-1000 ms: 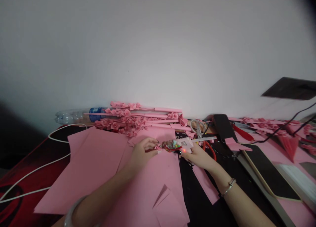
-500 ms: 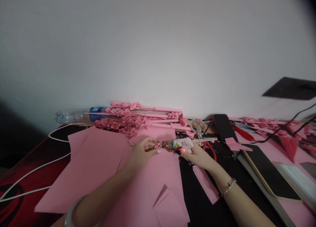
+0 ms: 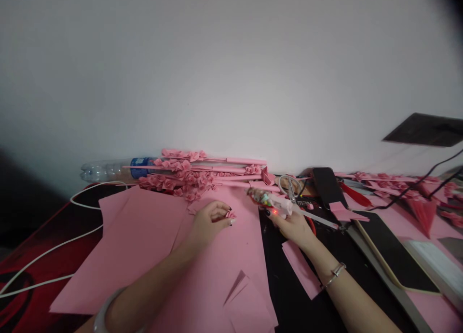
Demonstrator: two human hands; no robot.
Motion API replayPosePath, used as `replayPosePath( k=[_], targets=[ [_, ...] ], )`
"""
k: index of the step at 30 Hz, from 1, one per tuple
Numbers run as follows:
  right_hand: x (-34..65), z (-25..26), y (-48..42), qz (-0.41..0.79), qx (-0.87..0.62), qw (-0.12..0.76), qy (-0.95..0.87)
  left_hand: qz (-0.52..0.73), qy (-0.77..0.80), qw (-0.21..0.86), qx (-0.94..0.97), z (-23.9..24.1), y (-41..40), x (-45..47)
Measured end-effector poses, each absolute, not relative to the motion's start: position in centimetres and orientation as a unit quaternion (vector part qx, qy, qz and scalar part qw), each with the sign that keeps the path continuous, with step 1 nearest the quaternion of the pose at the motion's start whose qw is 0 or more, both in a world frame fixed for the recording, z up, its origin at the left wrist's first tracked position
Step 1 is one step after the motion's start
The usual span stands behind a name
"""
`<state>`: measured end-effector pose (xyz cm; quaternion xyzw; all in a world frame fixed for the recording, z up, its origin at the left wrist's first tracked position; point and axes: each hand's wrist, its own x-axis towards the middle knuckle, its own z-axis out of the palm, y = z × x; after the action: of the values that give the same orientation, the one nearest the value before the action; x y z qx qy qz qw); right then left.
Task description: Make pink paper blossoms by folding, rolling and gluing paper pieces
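My left hand (image 3: 210, 220) rests on the pink paper sheets (image 3: 144, 236) and pinches a small pink folded paper piece (image 3: 230, 215) between its fingertips. My right hand (image 3: 294, 224) grips a white hot glue gun (image 3: 277, 203) with a red light lit on its body. The gun's decorated nozzle end points up and to the left, lifted clear of the paper piece. A thin white glue stick pokes out of the gun's rear toward the right.
Pink paper roses on stems (image 3: 188, 176) and a plastic bottle (image 3: 115, 169) lie along the wall. Scissors (image 3: 289, 186), a black phone (image 3: 327, 186), a dark tablet (image 3: 392, 251), white cables (image 3: 54, 248) and more pink scraps (image 3: 300, 268) surround the hands.
My right hand has lifted the glue gun up and to the right, away from the paper piece. My left hand stays where it was, still pinching the piece.
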<state>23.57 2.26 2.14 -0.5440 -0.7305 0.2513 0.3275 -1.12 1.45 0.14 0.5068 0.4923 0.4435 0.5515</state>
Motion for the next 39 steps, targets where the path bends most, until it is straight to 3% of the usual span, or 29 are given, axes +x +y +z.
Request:
replayPosePath(
  k=[8,23,27,32,39],
  targets=[
    [24.9,2.4,3.3,0.079,-0.636,0.341,-0.688,0.447,0.485,0.557,0.504,-0.2,1.6,-1.2],
    [26.8,0.6,4.2,-0.134,-0.723,0.196,-0.649,0.459,0.479,0.539,0.519,-0.1,1.3,-1.0],
    [26.5,1.3,3.9,-0.143,-0.718,0.238,-0.638,0.454,0.478,0.541,0.522,0.0,1.0,-0.8],
    [24.7,2.8,2.9,-0.096,-0.558,0.400,-0.721,0.443,0.473,0.544,0.533,0.4,0.8,-0.6],
    [20.7,2.6,0.0,0.098,-0.384,0.325,-0.859,0.422,0.432,0.561,0.566,0.7,0.3,-0.7]
  ],
)
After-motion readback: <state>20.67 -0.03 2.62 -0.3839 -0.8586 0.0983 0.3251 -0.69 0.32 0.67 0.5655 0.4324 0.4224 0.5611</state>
